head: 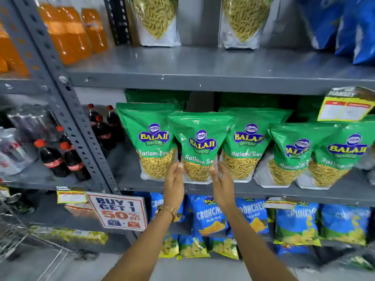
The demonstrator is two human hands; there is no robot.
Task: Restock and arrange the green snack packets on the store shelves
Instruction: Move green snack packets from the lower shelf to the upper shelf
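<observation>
1. head view: the left hand (174, 184) and right hand (222, 186) reach up to the middle shelf (253, 192), palms facing each other, fingers straight and spread flat against the two lower sides of the centre green packet (199, 146). neither hand curls round it; they press it between them, open-palmed.
2. head view: that packet stands upright at the shelf's front edge, ahead of its neighbours. a left green packet (149, 138) and a right green packet (246, 142) sit just behind it, overlapped by its sides, and two tilted packets (316, 155) lean together further right. more green packs show dimly behind.
3. head view: risk, as a judgement: the centre packet sits so near the lip that letting go unevenly could tip it forward off the shelf, down toward the blue crisp packets (211, 216).
4. head view: pushing it back hard could knock the neighbours askew, and the leaning pair at right looks ready to slump further.
</observation>
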